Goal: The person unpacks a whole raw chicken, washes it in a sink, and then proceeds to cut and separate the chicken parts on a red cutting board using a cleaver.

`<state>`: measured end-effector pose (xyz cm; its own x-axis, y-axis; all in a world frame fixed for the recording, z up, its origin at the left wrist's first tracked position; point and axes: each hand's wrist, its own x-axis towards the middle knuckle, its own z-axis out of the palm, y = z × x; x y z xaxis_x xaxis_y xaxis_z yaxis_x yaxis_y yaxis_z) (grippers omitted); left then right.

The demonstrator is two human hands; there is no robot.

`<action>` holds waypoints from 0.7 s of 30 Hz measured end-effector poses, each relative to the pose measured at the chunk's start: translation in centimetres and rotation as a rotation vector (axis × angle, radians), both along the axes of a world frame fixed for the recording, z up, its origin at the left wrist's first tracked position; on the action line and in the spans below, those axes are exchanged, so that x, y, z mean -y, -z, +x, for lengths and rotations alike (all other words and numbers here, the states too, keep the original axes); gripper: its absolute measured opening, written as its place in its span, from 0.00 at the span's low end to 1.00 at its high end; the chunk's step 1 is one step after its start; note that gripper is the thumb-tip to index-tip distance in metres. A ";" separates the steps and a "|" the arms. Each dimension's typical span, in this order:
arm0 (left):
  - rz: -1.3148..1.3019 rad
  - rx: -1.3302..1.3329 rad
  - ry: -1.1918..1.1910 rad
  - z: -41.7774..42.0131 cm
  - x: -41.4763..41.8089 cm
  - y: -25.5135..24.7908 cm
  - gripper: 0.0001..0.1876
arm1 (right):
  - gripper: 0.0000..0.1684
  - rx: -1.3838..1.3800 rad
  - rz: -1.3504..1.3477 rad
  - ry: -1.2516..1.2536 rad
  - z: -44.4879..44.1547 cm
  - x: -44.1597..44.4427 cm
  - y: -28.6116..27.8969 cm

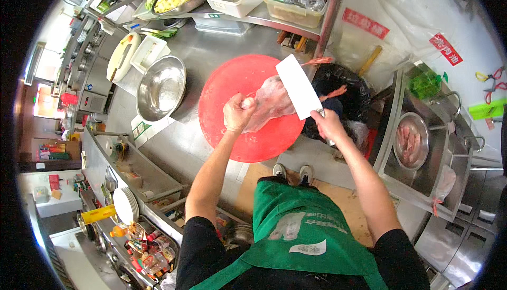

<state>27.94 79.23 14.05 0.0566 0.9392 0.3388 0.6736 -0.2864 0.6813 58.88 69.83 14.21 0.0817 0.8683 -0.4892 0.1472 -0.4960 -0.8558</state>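
On a round red cutting board (253,147) lies a large skinned piece of raw meat (273,100), slanting from lower left to upper right. My left hand (239,111) grips its lower left end, where a pale knob, apparently a bone end, shows beside the thumb. My right hand (329,125) is closed around the handle of a broad cleaver (300,87). The blade covers the upper right end of the meat; whether it touches cannot be told. Reddish strips (334,92) show beyond the blade, over a black bag.
A steel bowl (161,88) stands left of the board. The black-lined bin (348,80) is close on the right, before a steel sink (431,159) holding a bowl of meat (410,141). A shelf (273,22) with tubs overhangs the table's far side.
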 end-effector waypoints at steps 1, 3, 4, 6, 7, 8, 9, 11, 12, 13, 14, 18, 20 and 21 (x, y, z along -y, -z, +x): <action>-0.034 0.233 -0.036 -0.3 0.3 0.4 0.15 | 0.22 0.053 -0.011 -0.009 0.0 -0.1 0.3; -0.089 0.705 -0.110 -0.6 -0.7 0.6 0.19 | 0.21 0.069 0.022 -0.047 0.2 -1.7 0.7; -0.071 0.797 -0.124 -0.7 -1.0 0.5 0.20 | 0.20 0.058 -0.016 -0.026 0.1 -1.9 0.8; -0.036 0.985 -0.154 -1.2 -1.1 0.5 0.21 | 0.19 0.052 -0.060 0.007 -0.3 -2.1 0.4; -0.020 1.081 -0.172 -1.3 -1.3 0.5 0.22 | 0.19 0.059 -0.069 0.020 -0.4 -2.2 0.0; -0.020 1.152 -0.165 -1.3 -1.8 0.5 0.23 | 0.19 0.064 -0.078 0.034 -0.7 -2.2 -0.5; -0.033 1.049 -0.162 -1.2 -2.0 0.2 0.23 | 0.18 0.085 -0.068 0.067 -1.0 -1.8 -0.6; -0.049 0.836 -0.158 -1.0 -2.6 -1.2 0.21 | 0.18 0.121 -0.048 0.124 -2.0 -1.2 -0.7; -0.057 0.892 -0.042 -0.6 -3.3 -2.0 0.15 | 0.19 0.092 0.056 0.178 -2.6 -0.4 -0.5; 0.037 0.768 0.003 0.1 -4.1 -3.3 0.14 | 0.20 0.068 0.072 0.231 -2.9 0.1 -0.5; 0.134 0.641 0.054 0.7 -5.0 -5.0 0.12 | 0.20 0.040 0.092 0.288 -3.4 0.5 -0.5; 0.530 0.209 0.378 0.2 -7.1 -8.3 0.09 | 0.22 -0.049 0.225 0.498 -6.5 2.0 -0.6; 0.551 -0.097 0.648 -1.5 -6.5 -7.6 0.11 | 0.21 -0.049 0.294 0.542 -7.8 3.4 -0.3; 0.565 -0.261 0.774 -2.9 -6.4 -7.1 0.13 | 0.21 -0.016 0.283 0.535 -8.4 4.2 -0.1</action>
